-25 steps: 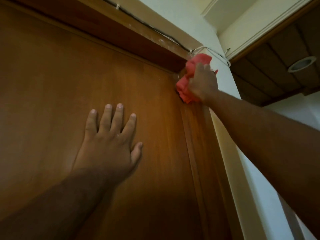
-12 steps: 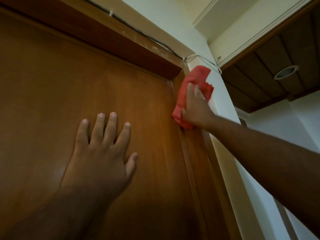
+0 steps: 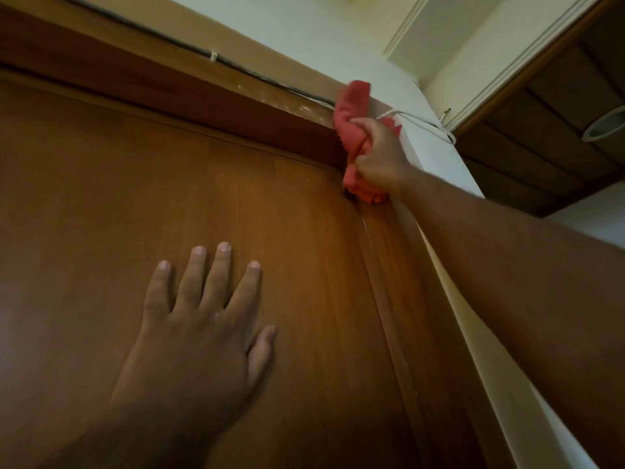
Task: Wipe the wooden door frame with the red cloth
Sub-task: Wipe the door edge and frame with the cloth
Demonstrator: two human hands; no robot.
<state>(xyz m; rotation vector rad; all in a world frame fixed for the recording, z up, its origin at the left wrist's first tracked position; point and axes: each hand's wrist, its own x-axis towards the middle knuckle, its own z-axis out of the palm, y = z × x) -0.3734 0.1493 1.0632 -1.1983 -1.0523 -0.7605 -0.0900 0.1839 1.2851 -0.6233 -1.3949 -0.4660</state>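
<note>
The red cloth point(image 3: 351, 130) is bunched in my right hand point(image 3: 380, 157), pressed against the top right corner of the wooden door frame point(image 3: 406, 265). The cloth's upper end reaches over the frame's top rail point(image 3: 203, 82). My left hand point(image 3: 199, 333) lies flat on the brown wooden door point(image 3: 101, 214), fingers spread, holding nothing. My right arm stretches up from the lower right, hiding part of the frame's outer edge.
A dark cable point(image 3: 169, 42) clipped along the top of the frame runs to a white wire loop point(image 3: 426, 125) on the wall corner. A wooden ceiling with a round recessed light point(image 3: 605, 125) lies to the right. The cream wall point(image 3: 304, 25) rises above the door.
My right hand slid the cloth down the frame's right side, then back up into the top corner. My left hand stayed flat on the door.
</note>
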